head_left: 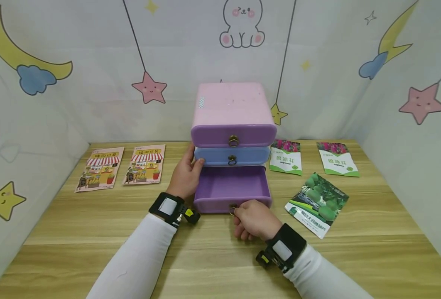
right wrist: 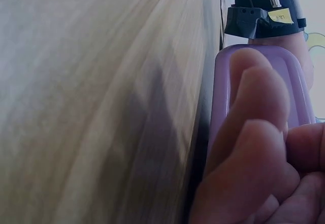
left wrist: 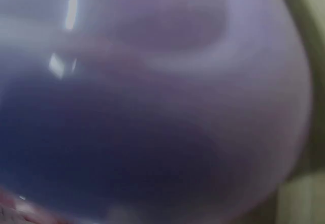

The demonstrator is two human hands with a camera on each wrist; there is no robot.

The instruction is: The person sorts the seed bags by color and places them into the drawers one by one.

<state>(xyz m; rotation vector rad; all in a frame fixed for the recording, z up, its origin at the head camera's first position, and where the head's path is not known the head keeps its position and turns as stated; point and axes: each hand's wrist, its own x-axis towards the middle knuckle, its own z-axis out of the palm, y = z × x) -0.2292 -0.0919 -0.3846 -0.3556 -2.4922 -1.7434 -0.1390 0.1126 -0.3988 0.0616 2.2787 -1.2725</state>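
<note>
Item: three-tier drawer cabinet (head_left: pixel 229 101), one, pink-topped; stands toward the back of the tabletop (head_left: pixel 190 265), near the wall.

Bottom drawer (head_left: pixel 213 206), purple: well out from the cabinet, its inner floor in view. The opening appears largely done; whether the drawer is at its full reach cannot be told, nor whether it is on its way out or in.

Middle drawer (head_left: pixel 250 156), blue, and top drawer (head_left: pixel 213 136), purple-fronted: both appear closed; nothing shows either one being worked.

Right hand (head_left: pixel 256 221): fingers curled, thumb and forefinger pinching the ring pull (head_left: pixel 232 211) on the bottom drawer's front.

Left hand (head_left: pixel 186 176): laid against the cabinet's left side, thumb up by the middle drawer's edge, fingers largely straight — a steadying touch, as judged. The left wrist view is too blurred to add detail.

Seed packets, by the look of them, five, all outside the drawers: a far-left awning-print packet (head_left: pixel 100 169) and its twin (head_left: pixel 144 165), left of the cabinet; a pink-flower packet (head_left: pixel 285 158) and its match (head_left: pixel 337 159), to the right; one larger green-fruit packet (head_left: pixel 317 204), slanted, nearer the right hand — none held.
</note>
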